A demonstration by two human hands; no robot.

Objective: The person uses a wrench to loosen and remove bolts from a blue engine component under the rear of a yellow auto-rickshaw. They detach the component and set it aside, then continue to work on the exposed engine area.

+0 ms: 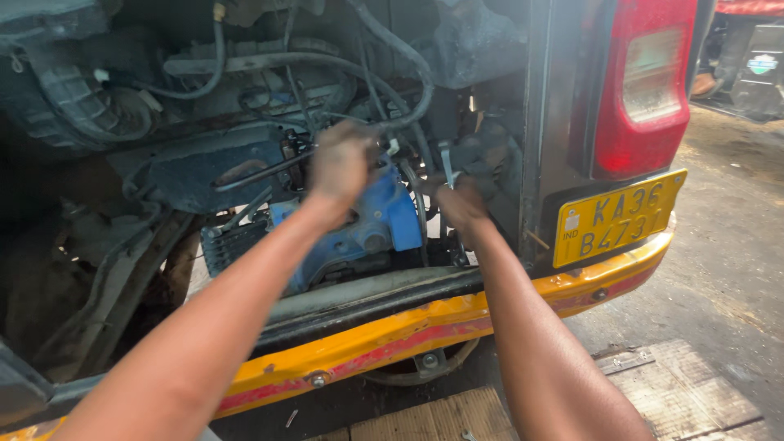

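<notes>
From the head camera, both bare arms reach into the open rear engine bay of a small vehicle. The left hand is blurred and greasy, curled over the black hoses and thin metal rod just above the blue engine cover; whether it actually clamps one of them I cannot tell. The right hand is deeper in, beside the bay's right wall, fingers closed around a slim metal tool that stands nearly upright.

Room is tight. Hoses loop overhead and in front of the left hand, the blue cover sits directly under it, and a finned black cooler lies just to its lower left. The right hand is hemmed between the blue cover and the dark body pillar. Both forearms cross over the sill and the yellow bumper with its red stripe, which marks the lower edge of the opening.

Right of the pillar are the red tail lamp and a yellow number plate. Below, the ground is dusty concrete, with worn wooden boards under the bumper and a small bolt lying on them. Another vehicle part shows at the upper right corner.
</notes>
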